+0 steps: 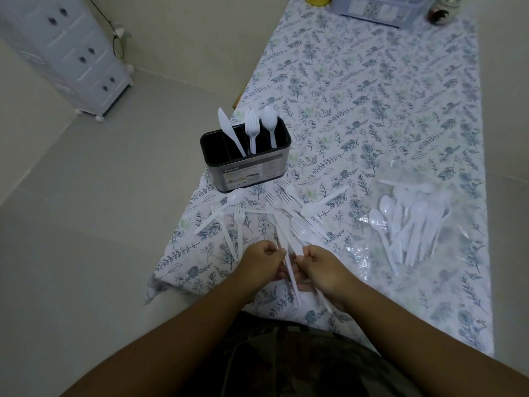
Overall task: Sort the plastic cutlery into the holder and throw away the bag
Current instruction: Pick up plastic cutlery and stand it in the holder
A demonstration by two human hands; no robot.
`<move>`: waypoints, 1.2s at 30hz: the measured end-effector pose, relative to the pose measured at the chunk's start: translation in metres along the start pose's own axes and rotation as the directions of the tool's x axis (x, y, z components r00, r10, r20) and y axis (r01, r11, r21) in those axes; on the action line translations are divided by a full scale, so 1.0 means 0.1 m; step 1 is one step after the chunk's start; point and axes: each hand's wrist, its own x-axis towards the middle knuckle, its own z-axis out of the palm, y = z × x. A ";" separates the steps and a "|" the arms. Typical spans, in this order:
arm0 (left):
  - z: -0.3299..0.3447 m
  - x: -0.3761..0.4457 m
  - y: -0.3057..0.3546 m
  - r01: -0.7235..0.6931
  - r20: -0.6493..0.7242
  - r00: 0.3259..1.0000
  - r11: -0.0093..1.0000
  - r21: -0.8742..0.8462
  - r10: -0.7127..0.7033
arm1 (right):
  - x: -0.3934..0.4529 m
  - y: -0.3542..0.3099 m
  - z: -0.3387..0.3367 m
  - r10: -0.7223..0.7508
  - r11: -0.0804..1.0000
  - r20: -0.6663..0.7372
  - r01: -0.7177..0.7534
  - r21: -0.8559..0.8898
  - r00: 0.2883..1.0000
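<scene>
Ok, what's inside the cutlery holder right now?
The holder has one knife, one fork and one spoon standing upright, each in its own slot. Their lower ends are hidden.

One holder (pixel 246 164) carries one knife (pixel 227 130), one fork (pixel 251 128) and one spoon (pixel 269 123). One clear bag (pixel 415 224) lies by. Loose cutlery overlaps too much to count.

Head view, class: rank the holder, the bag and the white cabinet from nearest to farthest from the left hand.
1. Holder, straight ahead of the left hand.
2. Bag, off to the right.
3. White cabinet, far left on the floor.
</scene>
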 end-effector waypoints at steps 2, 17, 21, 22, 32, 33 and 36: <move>-0.02 0.02 0.01 -0.005 -0.041 0.999 1.000 -0.021 0.004 | 0.01 0.01 -0.02 -0.025 1.000 0.015 0.025 -0.004 1.000; 0.00 0.00 0.13 -0.128 0.002 0.992 0.989 -0.080 0.129 | 0.02 -0.02 -0.07 -0.146 0.971 -0.044 0.135 -0.199 0.988; -0.01 0.00 0.15 -0.078 0.055 0.995 0.987 -0.142 0.087 | 0.02 -0.01 -0.08 -0.130 0.987 -0.031 0.126 -0.102 0.991; -0.02 0.00 0.16 -0.057 0.072 0.995 0.987 -0.150 0.068 | 0.03 0.00 -0.09 -0.121 0.990 -0.017 0.120 -0.072 0.993; -0.05 0.01 0.17 0.035 0.043 0.999 0.974 -0.223 -0.026 | -0.01 0.05 -0.10 -0.112 0.977 0.015 0.113 -0.183 0.994; -0.05 0.01 0.16 0.021 0.024 1.000 0.978 -0.209 -0.016 | -0.01 0.05 -0.10 -0.120 0.973 0.025 0.123 -0.196 0.992; -0.05 0.00 0.16 -0.012 -0.012 1.000 0.985 -0.174 0.010 | -0.04 0.04 -0.07 -0.119 0.974 0.030 0.123 -0.189 0.992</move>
